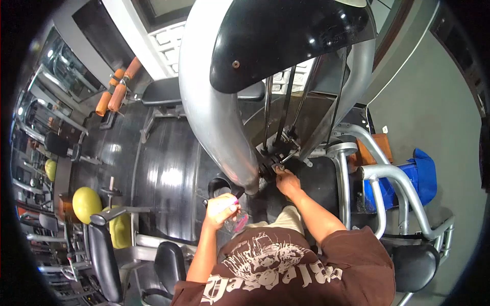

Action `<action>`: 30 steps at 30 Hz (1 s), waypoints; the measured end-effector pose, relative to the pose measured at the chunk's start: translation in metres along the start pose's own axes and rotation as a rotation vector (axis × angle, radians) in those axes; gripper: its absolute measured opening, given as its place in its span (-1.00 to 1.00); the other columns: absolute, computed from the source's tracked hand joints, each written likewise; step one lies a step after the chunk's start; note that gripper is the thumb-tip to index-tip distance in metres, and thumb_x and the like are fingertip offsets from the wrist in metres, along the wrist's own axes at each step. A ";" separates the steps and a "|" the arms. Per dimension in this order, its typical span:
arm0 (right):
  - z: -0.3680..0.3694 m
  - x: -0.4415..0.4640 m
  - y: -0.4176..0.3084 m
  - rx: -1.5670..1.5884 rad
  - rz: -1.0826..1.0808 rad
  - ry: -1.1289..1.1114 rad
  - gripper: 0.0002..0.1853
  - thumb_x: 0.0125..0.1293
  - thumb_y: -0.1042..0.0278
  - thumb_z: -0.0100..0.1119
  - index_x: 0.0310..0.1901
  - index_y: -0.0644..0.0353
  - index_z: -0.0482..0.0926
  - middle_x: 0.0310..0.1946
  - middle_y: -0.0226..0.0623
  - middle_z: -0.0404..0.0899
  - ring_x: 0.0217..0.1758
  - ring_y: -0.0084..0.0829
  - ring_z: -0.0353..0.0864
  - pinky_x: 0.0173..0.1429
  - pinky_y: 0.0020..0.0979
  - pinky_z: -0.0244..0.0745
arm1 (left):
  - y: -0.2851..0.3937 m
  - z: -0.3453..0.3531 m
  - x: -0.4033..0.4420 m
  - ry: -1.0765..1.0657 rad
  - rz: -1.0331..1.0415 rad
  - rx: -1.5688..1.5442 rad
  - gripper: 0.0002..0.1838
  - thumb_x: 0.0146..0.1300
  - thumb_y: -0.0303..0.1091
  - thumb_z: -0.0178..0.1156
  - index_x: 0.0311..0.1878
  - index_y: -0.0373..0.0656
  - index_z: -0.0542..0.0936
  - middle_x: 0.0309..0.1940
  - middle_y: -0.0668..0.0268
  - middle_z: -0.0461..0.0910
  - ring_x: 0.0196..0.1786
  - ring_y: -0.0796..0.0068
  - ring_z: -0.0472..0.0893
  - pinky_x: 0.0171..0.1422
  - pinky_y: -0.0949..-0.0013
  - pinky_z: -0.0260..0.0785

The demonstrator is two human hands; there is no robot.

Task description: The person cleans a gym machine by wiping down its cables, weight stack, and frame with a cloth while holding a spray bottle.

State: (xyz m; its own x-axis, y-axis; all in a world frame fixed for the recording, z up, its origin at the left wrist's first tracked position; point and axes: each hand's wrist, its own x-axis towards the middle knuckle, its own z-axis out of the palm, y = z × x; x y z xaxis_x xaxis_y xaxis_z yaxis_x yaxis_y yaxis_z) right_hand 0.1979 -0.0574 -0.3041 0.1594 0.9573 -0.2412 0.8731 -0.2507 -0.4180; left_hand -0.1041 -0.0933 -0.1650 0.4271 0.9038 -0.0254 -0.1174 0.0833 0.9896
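My left hand point(220, 211) is closed round a small clear bottle point(238, 222) with pink at its top and pink showing inside, held in front of my waist. Stretched forward, my right hand point(289, 183) has its fingers bent together on a small greyish piece point(278, 167) that looks like a cloth, mostly hidden by the fingers. It is at the lower part of a weight machine, beside the dark weight stack point(272, 162). The machine's thick silver frame point(214, 117) and black cover point(286, 43) rise in front of me, with thin rods and cables between.
Silver tube frames point(377, 171) and a blue padded item point(421, 176) stand at my right. To the left are a black bench point(161, 93), orange foam rollers point(117, 97), a yellow ball point(87, 205) and a machine with black pads point(103, 260).
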 end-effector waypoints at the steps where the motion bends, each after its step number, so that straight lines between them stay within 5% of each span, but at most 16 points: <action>1: -0.001 0.010 0.005 -0.015 -0.141 0.101 -0.56 0.47 0.14 0.00 0.33 -0.12 0.57 0.17 -0.08 0.62 0.16 0.03 0.63 0.27 -0.07 0.55 | 0.003 0.001 0.000 -0.006 0.012 -0.024 -0.62 0.25 -0.21 0.35 -0.31 -0.47 0.66 -0.37 0.06 0.63 -0.54 0.38 0.63 -0.38 0.38 0.50; 7: 0.002 0.063 0.028 0.219 -0.180 0.237 -0.58 0.46 0.23 -0.03 0.26 0.07 0.60 0.13 0.01 0.63 0.19 0.06 0.60 0.28 -0.09 0.53 | 0.000 0.001 0.000 -0.038 0.029 -0.043 -0.68 0.30 -0.27 0.32 -0.29 -0.45 0.68 -0.39 0.11 0.64 -0.54 0.46 0.61 -0.42 0.45 0.43; 11: 0.048 0.058 0.024 0.078 -0.155 0.336 -0.58 0.45 0.29 -0.06 0.27 0.07 0.60 0.21 -0.08 0.61 0.20 0.04 0.60 0.30 -0.14 0.53 | 0.003 0.005 0.000 -0.022 0.031 -0.044 -0.70 0.30 -0.30 0.30 -0.30 -0.46 0.68 -0.42 0.12 0.64 -0.55 0.47 0.60 -0.43 0.44 0.42; 15: 0.090 0.054 0.038 -0.093 -0.214 0.197 -0.55 0.44 0.30 -0.03 0.32 0.05 0.55 0.27 -0.19 0.56 0.19 0.00 0.60 0.26 -0.13 0.56 | 0.003 0.002 0.001 -0.029 0.024 -0.029 -0.68 0.28 -0.28 0.31 -0.31 -0.46 0.68 -0.39 0.10 0.65 -0.56 0.45 0.60 -0.43 0.44 0.42; 19: -0.021 0.004 -0.028 0.086 -0.104 -0.095 -0.55 0.46 0.30 -0.07 0.33 0.07 0.54 0.25 -0.10 0.57 0.23 0.00 0.58 0.30 -0.12 0.52 | -0.001 0.000 0.000 -0.002 -0.021 -0.094 -0.65 0.24 -0.24 0.34 -0.30 -0.47 0.68 -0.36 0.08 0.65 -0.55 0.43 0.61 -0.42 0.44 0.43; 22: 0.020 0.043 0.017 0.257 -0.279 0.264 -0.54 0.47 0.20 -0.08 0.36 -0.15 0.51 0.32 -0.10 0.52 0.31 0.02 0.55 0.37 -0.12 0.49 | 0.001 0.002 -0.001 0.002 -0.025 -0.096 -0.64 0.24 -0.23 0.35 -0.30 -0.47 0.68 -0.36 0.07 0.65 -0.55 0.42 0.62 -0.42 0.44 0.43; 23: 0.012 0.049 0.018 0.263 -0.114 0.189 -0.52 0.47 0.22 -0.11 0.38 -0.13 0.49 0.30 -0.06 0.54 0.33 0.05 0.53 0.41 -0.11 0.45 | 0.001 0.001 -0.002 0.004 -0.029 -0.100 -0.63 0.24 -0.22 0.35 -0.30 -0.47 0.68 -0.35 0.06 0.65 -0.55 0.42 0.62 -0.43 0.43 0.43; 30: 0.008 0.028 0.012 0.130 -0.047 0.030 -0.46 0.48 0.26 -0.12 0.49 -0.08 0.36 0.32 0.02 0.48 0.30 0.07 0.56 0.37 -0.08 0.49 | 0.004 0.003 0.000 -0.005 -0.048 -0.093 -0.63 0.25 -0.23 0.33 -0.29 -0.49 0.67 -0.34 0.06 0.65 -0.54 0.41 0.63 -0.43 0.42 0.43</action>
State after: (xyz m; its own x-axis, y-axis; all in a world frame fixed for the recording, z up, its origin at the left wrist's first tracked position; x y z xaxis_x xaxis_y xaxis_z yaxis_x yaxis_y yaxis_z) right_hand 0.2093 -0.0346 -0.3235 0.1348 0.9719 -0.1931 0.8132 -0.2198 -0.5389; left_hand -0.1022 -0.0943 -0.1608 0.4383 0.8960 -0.0713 -0.1798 0.1651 0.9698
